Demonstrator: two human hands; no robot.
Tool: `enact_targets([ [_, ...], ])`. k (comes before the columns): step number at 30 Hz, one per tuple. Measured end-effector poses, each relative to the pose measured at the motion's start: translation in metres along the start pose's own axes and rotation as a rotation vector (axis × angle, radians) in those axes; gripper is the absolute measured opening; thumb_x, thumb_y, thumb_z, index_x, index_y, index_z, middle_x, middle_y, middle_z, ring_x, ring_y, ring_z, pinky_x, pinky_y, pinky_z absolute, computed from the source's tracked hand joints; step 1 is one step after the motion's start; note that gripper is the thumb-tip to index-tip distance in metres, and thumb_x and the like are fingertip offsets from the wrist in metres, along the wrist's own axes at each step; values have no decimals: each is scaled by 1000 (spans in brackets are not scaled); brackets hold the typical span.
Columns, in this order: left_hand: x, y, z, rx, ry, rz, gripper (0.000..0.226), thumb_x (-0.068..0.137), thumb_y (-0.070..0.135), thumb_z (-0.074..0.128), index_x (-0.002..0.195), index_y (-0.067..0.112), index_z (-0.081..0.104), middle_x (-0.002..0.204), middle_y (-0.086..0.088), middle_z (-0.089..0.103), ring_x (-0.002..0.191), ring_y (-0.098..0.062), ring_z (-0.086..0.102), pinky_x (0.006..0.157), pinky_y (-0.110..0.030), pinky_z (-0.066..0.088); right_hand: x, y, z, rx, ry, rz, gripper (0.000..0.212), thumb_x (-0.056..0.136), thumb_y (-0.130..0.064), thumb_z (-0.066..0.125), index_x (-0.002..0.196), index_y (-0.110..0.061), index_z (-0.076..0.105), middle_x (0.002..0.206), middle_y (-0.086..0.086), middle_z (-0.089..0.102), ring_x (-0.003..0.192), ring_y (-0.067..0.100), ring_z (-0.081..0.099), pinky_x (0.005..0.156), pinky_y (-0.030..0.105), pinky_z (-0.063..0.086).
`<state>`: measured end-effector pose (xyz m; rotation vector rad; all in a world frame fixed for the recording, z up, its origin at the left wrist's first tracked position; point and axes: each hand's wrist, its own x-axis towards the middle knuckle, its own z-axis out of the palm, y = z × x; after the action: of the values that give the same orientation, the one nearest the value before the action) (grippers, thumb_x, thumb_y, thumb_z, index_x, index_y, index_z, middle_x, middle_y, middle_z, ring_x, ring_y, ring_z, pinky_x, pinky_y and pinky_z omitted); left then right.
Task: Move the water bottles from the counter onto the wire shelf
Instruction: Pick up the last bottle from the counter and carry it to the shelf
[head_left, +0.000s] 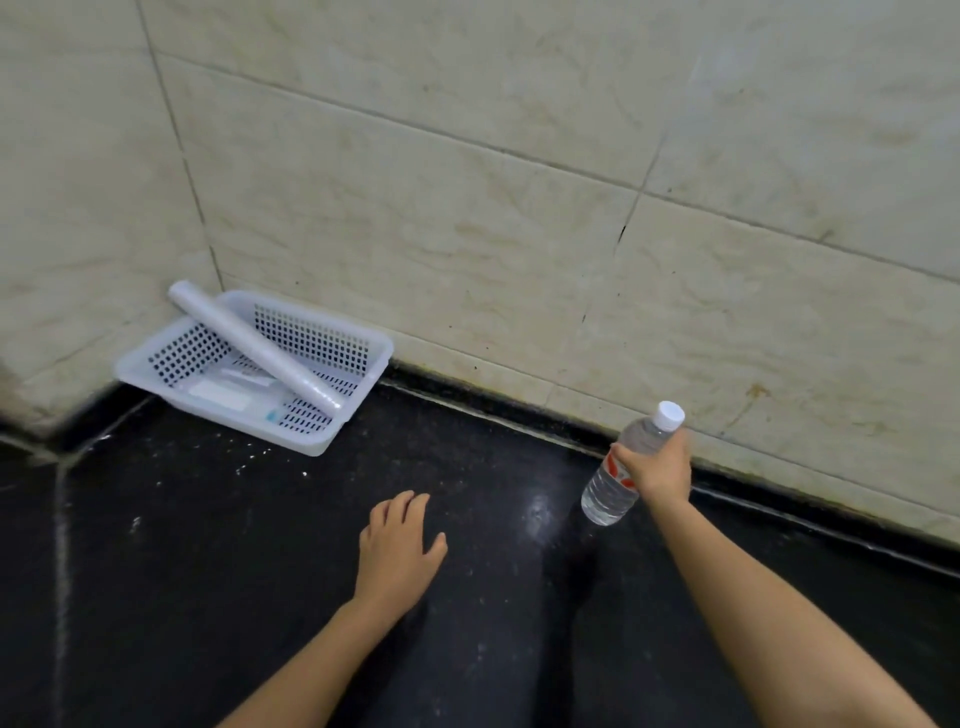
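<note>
A clear water bottle (610, 486) with a white cap and a red-and-white label is tilted, its base just above the black counter (208, 571). My right hand (660, 467) is shut around its upper body, below the cap. My left hand (397, 545) hovers palm down over the middle of the counter, fingers apart, holding nothing. No wire shelf shows in this view.
A white perforated plastic basket (363, 358) sits in the back left corner, with a white roll (249, 343) lying across it and small items inside. Beige tiled walls (519, 208) rise behind the counter.
</note>
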<state>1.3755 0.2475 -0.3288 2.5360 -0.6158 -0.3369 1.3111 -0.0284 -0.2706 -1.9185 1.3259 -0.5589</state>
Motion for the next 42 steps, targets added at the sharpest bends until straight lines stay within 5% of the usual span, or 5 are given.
enact_targets([
  [12,0,48,10,-86,-67,239,59,90,41,46,141,17,28,149,0,28,137,-21,22,109,-37,27,-76,7,-56,17,-96,-98,56,67,-14,76,113,-16,44,97,1,54,95,22,55,79,30,43],
  [18,-44,133,42,-192,-315,551,99,55,72,31,141,23,26,147,8,30,135,-13,25,109,-30,24,-130,25,-120,72,-106,-122,57,61,-14,79,104,-24,42,90,-12,57,88,10,58,77,25,47],
  [22,-85,180,63,-292,-376,675,86,71,44,67,141,22,24,145,9,32,134,-11,29,107,-27,23,-160,59,-168,91,-55,-100,61,53,-22,80,105,-22,47,99,-5,63,95,12,62,83,34,54],
  [30,-200,276,115,-311,-493,855,72,64,44,70,128,34,38,126,14,53,117,-8,48,99,-33,43,-215,154,-300,136,71,-64,59,49,-27,77,100,-28,47,98,-4,64,93,10,63,84,41,55],
  [42,-416,442,210,-384,-630,1096,52,54,57,61,100,43,43,102,17,62,93,0,59,80,-29,51,-296,309,-515,277,389,-35,63,50,-20,76,97,-44,40,99,-20,54,90,-16,53,73,12,45],
])
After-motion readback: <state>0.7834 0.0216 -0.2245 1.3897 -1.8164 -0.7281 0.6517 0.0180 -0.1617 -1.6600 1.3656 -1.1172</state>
